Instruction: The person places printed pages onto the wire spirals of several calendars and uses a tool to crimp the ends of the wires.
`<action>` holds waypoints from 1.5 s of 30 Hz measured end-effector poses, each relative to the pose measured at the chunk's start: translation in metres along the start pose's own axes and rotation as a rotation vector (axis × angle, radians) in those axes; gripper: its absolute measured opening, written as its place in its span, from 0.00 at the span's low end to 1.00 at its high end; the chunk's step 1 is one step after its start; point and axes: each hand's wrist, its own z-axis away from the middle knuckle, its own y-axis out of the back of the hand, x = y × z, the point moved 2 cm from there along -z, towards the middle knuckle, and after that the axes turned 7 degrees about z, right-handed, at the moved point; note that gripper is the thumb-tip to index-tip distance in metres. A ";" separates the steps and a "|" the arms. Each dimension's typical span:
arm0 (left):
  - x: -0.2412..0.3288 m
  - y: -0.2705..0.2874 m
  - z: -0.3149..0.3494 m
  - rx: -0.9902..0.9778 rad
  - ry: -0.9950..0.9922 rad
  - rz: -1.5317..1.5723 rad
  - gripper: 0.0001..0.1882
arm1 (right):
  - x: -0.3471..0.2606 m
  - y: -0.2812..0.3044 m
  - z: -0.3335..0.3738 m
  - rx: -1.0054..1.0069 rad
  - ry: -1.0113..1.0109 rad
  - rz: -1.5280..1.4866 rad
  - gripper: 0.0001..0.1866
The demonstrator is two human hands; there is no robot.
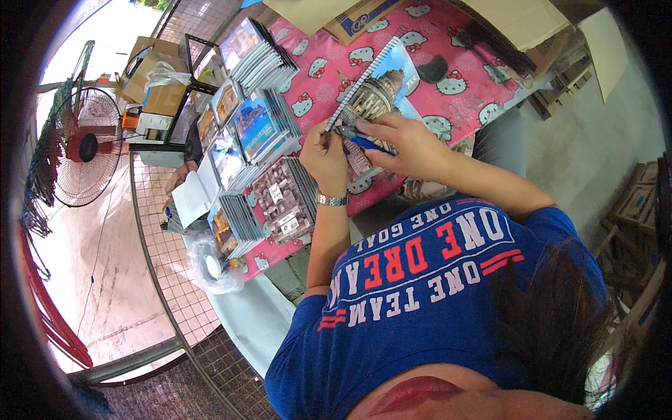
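Note:
A spiral-bound notebook [378, 94] lies tilted on the pink table, its cover showing a domed building under blue sky. My left hand [325, 159] is closed on the near end of its spiral binding, fingers pinched at the corner. In my right hand [413, 143] is a pair of pliers with blue handles [369, 144]. The pliers' jaws are at the end of the wire coil, close to my left fingertips. Whether the jaws grip the wire is too small to tell.
Several stacks of spiral notebooks [283, 199] stand left of my left arm. Beyond them, another person's hand [180, 178] is beside an open white-paged notebook [192, 201]. A plastic-wrapped roll [213, 266] sits at the table's left edge. A fan [87, 148] and cardboard box [150, 77] are farther left.

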 end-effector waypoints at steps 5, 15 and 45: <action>0.000 0.007 0.004 0.052 0.002 -0.009 0.09 | 0.015 -0.014 -0.004 -0.228 -0.320 -0.752 0.28; -0.025 0.235 0.076 0.655 0.334 0.025 0.10 | 0.177 0.017 0.056 0.092 -0.326 0.293 0.24; -0.082 -0.038 -0.055 -0.574 -0.188 -0.565 0.15 | 0.264 0.100 -0.038 0.231 -0.177 0.799 0.18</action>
